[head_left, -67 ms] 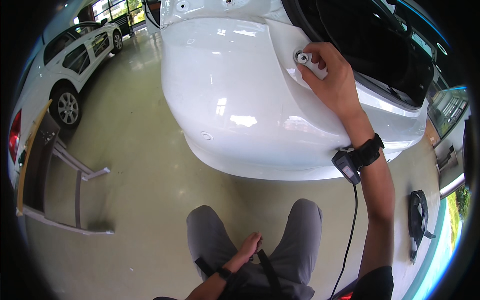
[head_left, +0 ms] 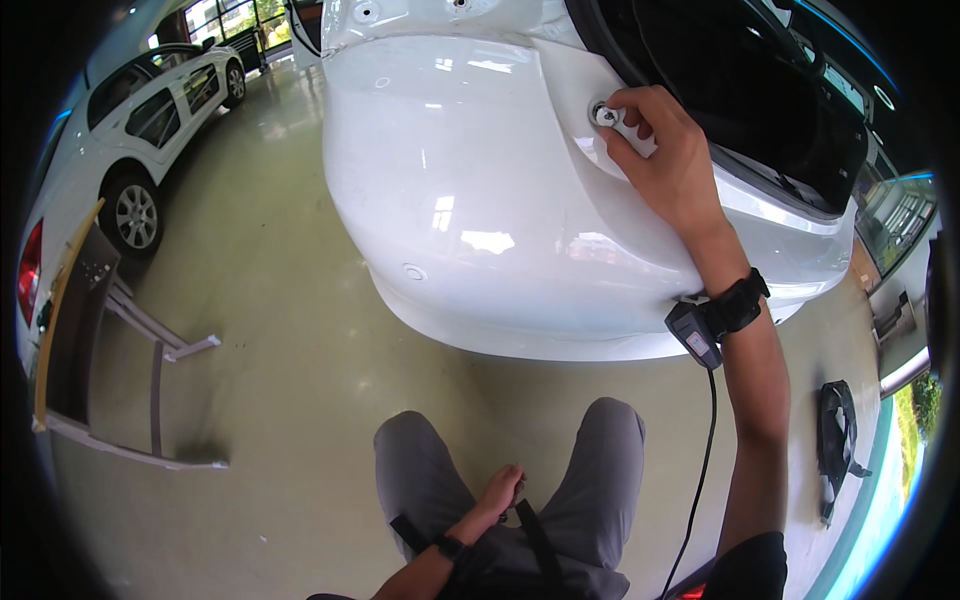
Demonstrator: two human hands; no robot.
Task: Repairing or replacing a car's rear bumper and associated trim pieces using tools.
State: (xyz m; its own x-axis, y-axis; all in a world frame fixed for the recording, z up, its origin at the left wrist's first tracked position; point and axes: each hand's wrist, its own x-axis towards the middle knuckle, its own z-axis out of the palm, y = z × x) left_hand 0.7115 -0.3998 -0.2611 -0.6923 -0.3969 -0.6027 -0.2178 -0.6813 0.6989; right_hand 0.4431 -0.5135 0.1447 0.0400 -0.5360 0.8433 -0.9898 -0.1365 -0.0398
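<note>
A white car body panel (head_left: pixel 440 150) with a rounded, glossy surface fills the upper middle. My right hand (head_left: pixel 665 150) reaches across it, thumb and fingers pinched at a small round silver part (head_left: pixel 604 116) set in the panel beside the dark opening (head_left: pixel 740 90). The fingers cover this part's right side. Low in the picture, my left hand (head_left: pixel 501 490) rests between my thighs, fingers curled closed; what they hold, if anything, is hidden.
A wristband with a small dark box (head_left: pixel 693 333) sits on my right wrist, its black cable (head_left: pixel 700 470) running down. To the left are a wood-edged stand (head_left: pixel 75 320) and another white car (head_left: pixel 150 120). A black object (head_left: pixel 838 440) lies on the floor at right.
</note>
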